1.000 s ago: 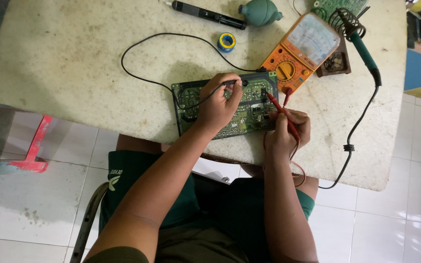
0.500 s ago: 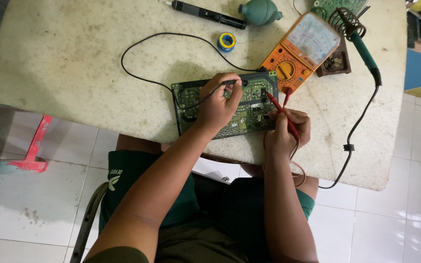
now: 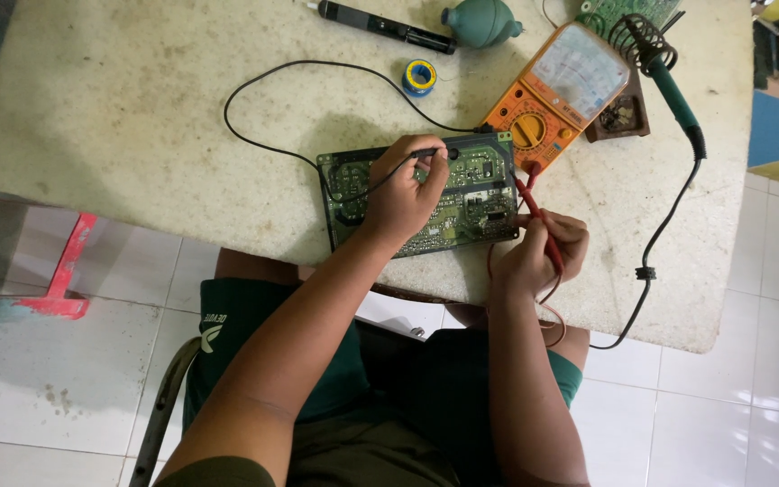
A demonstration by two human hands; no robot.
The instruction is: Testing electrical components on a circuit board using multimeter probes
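A green circuit board lies flat on the speckled stone table. My left hand rests over the board and pinches a black test probe, its tip on the board's upper middle. My right hand sits at the board's right edge and grips a red test probe, tip touching the board's right side. An orange multimeter lies just beyond the board, its black lead looping across the table.
A soldering iron with a green handle rests in a coiled stand at the back right, its cord trailing off the table edge. A blue solder spool, a teal rubber bulb and a black pen-shaped tool lie at the back.
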